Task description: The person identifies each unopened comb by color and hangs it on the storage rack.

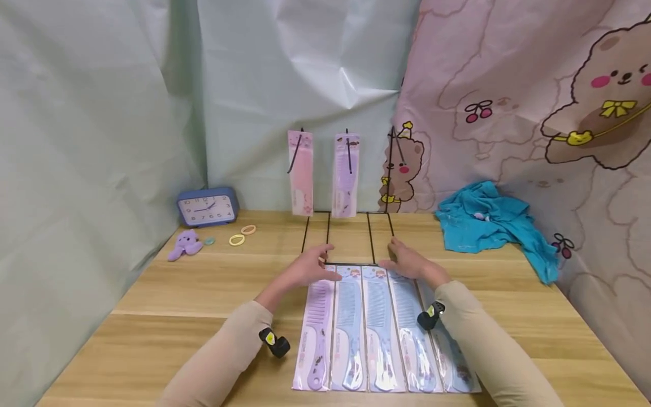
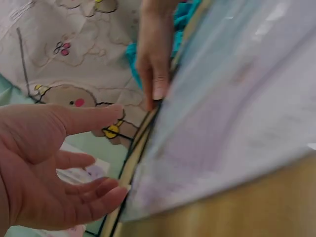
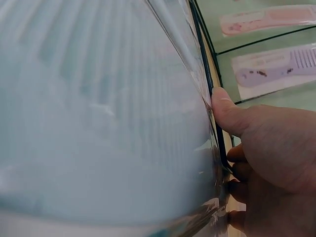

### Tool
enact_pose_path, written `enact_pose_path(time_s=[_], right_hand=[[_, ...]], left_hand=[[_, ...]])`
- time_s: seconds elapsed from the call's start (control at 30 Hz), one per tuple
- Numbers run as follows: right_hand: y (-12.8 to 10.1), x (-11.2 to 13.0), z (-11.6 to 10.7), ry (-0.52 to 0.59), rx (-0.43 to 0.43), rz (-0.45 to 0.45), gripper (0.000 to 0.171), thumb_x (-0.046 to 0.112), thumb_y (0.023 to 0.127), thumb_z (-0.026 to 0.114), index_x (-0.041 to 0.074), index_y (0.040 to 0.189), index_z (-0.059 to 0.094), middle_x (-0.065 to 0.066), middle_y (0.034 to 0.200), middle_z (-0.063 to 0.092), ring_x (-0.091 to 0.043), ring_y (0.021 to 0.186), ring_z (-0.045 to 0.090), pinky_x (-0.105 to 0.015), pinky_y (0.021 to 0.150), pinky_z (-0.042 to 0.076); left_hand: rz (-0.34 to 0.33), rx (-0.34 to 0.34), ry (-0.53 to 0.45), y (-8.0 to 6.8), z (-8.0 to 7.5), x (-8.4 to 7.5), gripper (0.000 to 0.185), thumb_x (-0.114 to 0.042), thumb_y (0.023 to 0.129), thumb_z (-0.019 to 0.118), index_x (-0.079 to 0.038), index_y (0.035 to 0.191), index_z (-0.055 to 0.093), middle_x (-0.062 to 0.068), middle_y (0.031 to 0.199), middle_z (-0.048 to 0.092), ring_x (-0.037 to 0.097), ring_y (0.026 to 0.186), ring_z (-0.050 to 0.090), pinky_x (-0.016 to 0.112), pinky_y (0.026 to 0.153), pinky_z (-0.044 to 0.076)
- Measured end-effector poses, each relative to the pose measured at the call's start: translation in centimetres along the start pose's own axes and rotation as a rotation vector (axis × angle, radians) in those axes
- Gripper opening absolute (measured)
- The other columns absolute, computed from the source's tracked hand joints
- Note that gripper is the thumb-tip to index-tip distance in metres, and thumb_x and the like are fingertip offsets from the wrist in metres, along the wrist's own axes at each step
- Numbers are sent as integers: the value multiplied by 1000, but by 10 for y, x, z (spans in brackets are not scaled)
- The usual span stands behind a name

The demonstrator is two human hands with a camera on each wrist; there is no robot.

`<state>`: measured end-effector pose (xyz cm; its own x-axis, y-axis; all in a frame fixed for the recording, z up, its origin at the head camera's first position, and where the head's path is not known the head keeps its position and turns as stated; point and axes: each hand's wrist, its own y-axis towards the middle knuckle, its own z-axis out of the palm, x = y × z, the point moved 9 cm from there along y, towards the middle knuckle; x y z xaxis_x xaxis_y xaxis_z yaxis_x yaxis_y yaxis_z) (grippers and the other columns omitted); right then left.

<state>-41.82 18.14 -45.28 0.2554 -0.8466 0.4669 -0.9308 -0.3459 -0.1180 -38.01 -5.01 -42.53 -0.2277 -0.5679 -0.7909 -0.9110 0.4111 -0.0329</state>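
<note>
Plastic-sleeved combs [image 1: 378, 328], five packs side by side, lie flat on the wooden table [image 1: 168, 294] right in front of me, between my forearms. Every one has its long axis running straight away from me, handles at my end and the printed card tops at the far end, which is where both my hands are.

My left hand [image 1: 305, 270] hovers at the far corner of the purple comb pack [image 1: 316, 333], fingers spread and relaxed, gripping nothing; in the left wrist view the palm [image 2: 39, 168] is open next to the pack edge, not on it. My right hand [image 1: 412, 264] sits at the far end on the other side, and the right wrist view shows the thumb [image 3: 224, 111] pressed against the sleeve edge along the black wire frame [image 1: 351, 237], other fingers tucked beneath. So the right hand has contact, while the left is just beside the row.
</note>
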Motion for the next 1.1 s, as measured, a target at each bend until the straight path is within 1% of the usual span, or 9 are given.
enact_pose_path(time_s=[0.13,0.3,0.47,0.6,0.7,0.8,0.87,0.97,1.1], right_hand=[[1,1,-2,-9,0,-6,82,46,101,55,-8,154,24,-28,163,8,-45,148,14,-55,119,16],[1,0,0,-9,-7,-22,82,45,101,56,-10,153,24,-29,162,10,-46,148,14,-55,119,16],[2,-2,0,-15,-15,-11,83,46,101,57,-10,153,25,-29,162,10,-45,148,15,-55,119,17],[1,-2,-2,-11,-23,-9,83,46,101,57,-9,153,26,-28,162,10,-45,148,15,-55,119,17],[0,0,-3,-12,-21,-7,82,46,101,56,-9,153,25,-28,162,9,-45,148,14,-55,119,16],[0,0,-3,-13,-22,-7,82,46,101,56,-10,153,25,-29,162,9,-45,148,14,-55,119,16],[0,0,-3,-14,-22,-6,82,46,101,56,-9,153,25,-28,162,9,-45,148,14,-55,119,16],[1,0,-2,-17,-20,-6,82,46,101,56,-9,153,25,-28,163,9,-45,148,13,-55,119,16],[0,1,-2,-15,-19,-1,82,46,101,56,-9,153,25,-28,163,8,-45,148,13,-55,119,16]], left_hand=[[-27,-4,123,-12,6,8,103,-33,70,92,-3,152,38,26,141,47,38,126,51,53,104,45],[-63,-61,242,-28,5,17,112,-39,60,97,-5,150,42,22,134,45,34,117,51,52,101,47],[-60,-73,313,-39,3,17,117,-41,57,97,-6,152,39,23,133,44,34,117,49,52,99,48],[-87,-53,351,-45,1,14,120,-35,58,98,-6,155,33,27,134,43,35,114,52,52,95,51],[-102,-25,388,-49,0,10,120,-30,59,98,-3,155,30,28,134,46,35,114,52,52,96,50],[-102,-7,408,-52,-1,9,110,-29,58,97,0,148,40,22,124,53,32,109,53,51,94,51],[-97,4,405,-51,-2,9,95,-29,59,97,1,136,50,16,114,58,30,104,54,48,91,52],[-103,24,380,-50,-1,14,73,-30,60,97,-2,116,58,7,96,57,23,88,55,41,80,54],[-91,66,301,-50,-1,18,64,-25,64,95,1,111,60,7,94,60,21,83,58,38,76,54]])
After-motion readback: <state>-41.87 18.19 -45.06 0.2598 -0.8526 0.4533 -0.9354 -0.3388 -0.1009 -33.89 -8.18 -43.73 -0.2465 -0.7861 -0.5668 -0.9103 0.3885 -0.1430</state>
